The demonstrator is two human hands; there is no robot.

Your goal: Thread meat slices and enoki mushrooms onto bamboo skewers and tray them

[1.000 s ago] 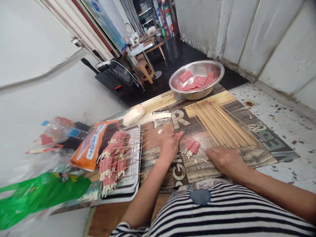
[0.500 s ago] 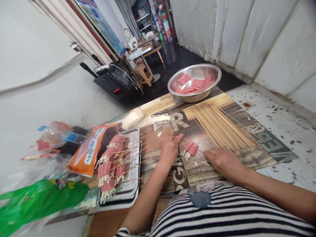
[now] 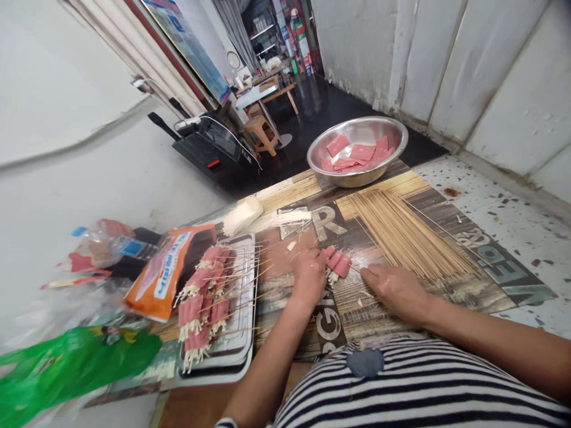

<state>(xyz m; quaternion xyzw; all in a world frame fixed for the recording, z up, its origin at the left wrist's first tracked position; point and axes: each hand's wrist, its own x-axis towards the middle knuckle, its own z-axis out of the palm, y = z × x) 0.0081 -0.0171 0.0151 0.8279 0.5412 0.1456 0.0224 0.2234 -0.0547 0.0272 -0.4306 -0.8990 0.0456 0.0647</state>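
Note:
Several pink meat slices rolled round enoki mushrooms (image 3: 342, 265) sit side by side on one bamboo skewer (image 3: 355, 269). My right hand (image 3: 395, 290) pinches the skewer's right end. At the left end my left hand (image 3: 311, 274) is closed on the leftmost roll, its fingertips partly hidden behind the hand. White enoki ends stick out of the rolls toward me. To the left, a metal tray (image 3: 243, 351) carries a pile of finished skewers (image 3: 200, 309), their sticks pointing right. Bare bamboo skewers (image 3: 410, 235) lie in a wide bundle beyond my right hand.
A steel bowl (image 3: 314, 156) with pink meat slices stands at the table's far edge. Enoki bunches (image 3: 243, 215) and loose strands (image 3: 294, 217) lie beyond my left hand. An orange packet (image 3: 163, 273) and a green plastic bag (image 3: 75, 362) are at the left.
My left hand has brought another roll up against the two on the skewer, moving slightly right and toward me. My right hand still holds the skewer's end. The view has shifted a little.

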